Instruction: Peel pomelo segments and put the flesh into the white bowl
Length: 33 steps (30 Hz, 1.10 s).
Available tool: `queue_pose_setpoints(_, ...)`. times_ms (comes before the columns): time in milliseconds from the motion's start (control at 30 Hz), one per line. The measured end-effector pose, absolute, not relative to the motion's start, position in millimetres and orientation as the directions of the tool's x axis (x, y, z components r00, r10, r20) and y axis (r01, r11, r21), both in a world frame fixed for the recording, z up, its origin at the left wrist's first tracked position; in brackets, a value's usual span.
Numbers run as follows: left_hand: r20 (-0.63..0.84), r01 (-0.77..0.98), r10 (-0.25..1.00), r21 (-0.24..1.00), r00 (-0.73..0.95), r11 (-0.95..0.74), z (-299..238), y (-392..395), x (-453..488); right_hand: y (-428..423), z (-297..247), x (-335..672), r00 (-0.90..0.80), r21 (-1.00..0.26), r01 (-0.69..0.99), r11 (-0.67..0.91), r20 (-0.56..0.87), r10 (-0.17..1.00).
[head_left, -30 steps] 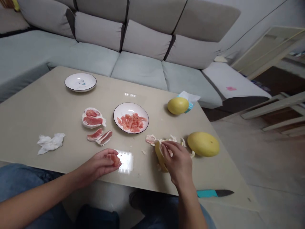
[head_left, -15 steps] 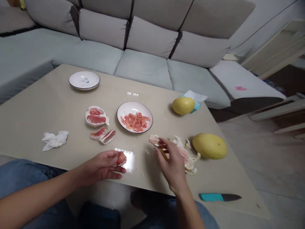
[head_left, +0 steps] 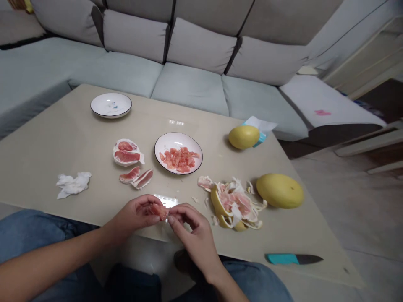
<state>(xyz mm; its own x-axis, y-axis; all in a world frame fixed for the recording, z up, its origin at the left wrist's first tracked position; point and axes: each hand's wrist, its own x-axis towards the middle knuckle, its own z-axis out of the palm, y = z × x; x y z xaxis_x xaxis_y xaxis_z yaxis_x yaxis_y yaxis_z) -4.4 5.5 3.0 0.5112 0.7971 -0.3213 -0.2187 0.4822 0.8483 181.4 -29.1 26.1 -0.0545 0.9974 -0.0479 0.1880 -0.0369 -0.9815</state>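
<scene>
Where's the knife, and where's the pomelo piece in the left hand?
Knife [head_left: 291, 259]: head view, on the teal handle near the blade.
Pomelo piece [head_left: 160, 212]: head view, on its pink flesh.

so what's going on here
A person's left hand holds a small pink piece of fruit flesh while the right hand touches its end. More pink fruit pieces lie on a round white dark-rimmed plate. A heap of yellow-and-white peel and a teal-handled dark-bladed knife lie to the right.

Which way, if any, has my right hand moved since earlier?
Yes: your right hand moved left, from the peel pile to the fruit in your left hand.
</scene>
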Motion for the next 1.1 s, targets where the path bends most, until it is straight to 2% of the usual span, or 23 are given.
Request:
queue_pose_setpoints(233,-0.257,-0.062,0.824,0.941,0.506,0.332,8.0,0.8,-4.6,-31.7,23.5,179.4,-0.082,-0.971,0.232,0.058,0.04,0.996)
queue_pose_setpoints(400,-0.231,0.069,0.849,0.972,0.476,0.226,15.7,-0.7,-2.9,-31.3,25.1,179.3,-0.115,-0.97,0.233,0.066,0.04,0.993)
queue_pose_setpoints(767,-0.195,0.07,0.844,0.98,0.5,0.185,15.6,-0.5,-6.5,-32.9,28.9,178.3,-0.147,-0.975,0.217,0.057,0.026,0.989)
queue_pose_setpoints(1100,-0.105,-0.025,0.843,0.99,0.528,0.139,14.0,-2.3,-8.2,-33.9,23.5,175.5,-0.13,-0.982,0.182,0.056,0.032,0.991)
